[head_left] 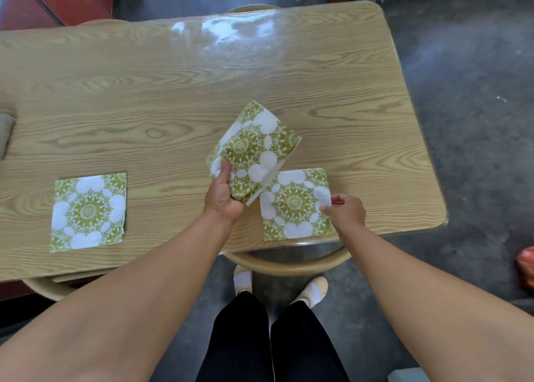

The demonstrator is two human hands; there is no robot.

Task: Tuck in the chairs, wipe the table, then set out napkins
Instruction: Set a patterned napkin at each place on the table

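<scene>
Table (173, 107): napkin (294, 204) seemingly between right fingers (339, 199)

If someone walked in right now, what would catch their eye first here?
The green-patterned napkins stand out: the left hand grips a napkin stack over the table, while the right hand pinches the right napkin lying flat at the near edge. The left napkin lies flat to its left, and a glossy sheen glints at the far side.
</scene>
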